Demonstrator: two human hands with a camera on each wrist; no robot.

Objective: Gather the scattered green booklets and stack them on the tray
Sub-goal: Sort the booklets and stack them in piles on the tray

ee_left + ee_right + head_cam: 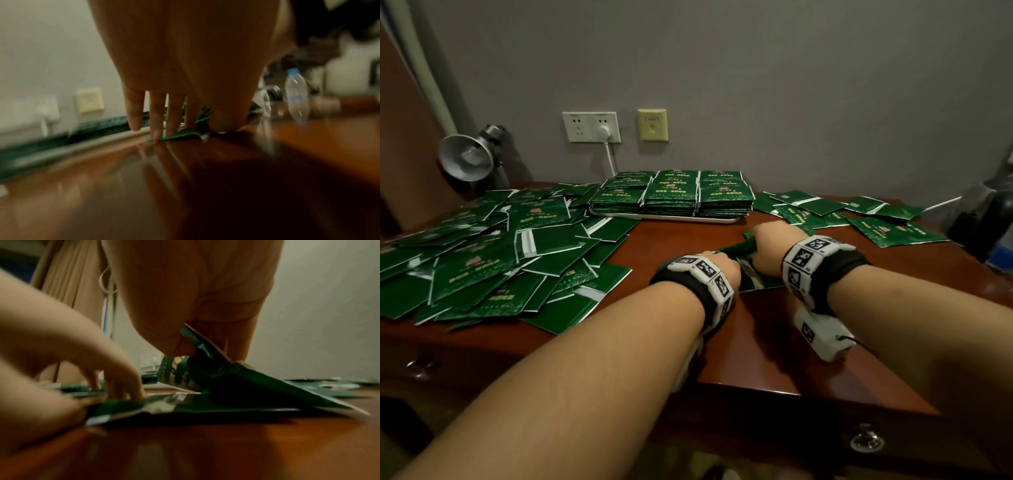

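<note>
Neat stacks of green booklets fill the pale tray at the back of the brown table. A big loose heap of booklets covers the left side, and a few booklets lie on the right. At the centre my right hand grips a tilted bunch of booklets between thumb and fingers, lower edge on the table. My left hand is beside it, its straight fingers pressing on a flat booklet.
A metal lamp stands at the back left under the wall sockets. A clear plastic bottle and dark items crowd the right end. The table's front edge and a drawer knob are near me.
</note>
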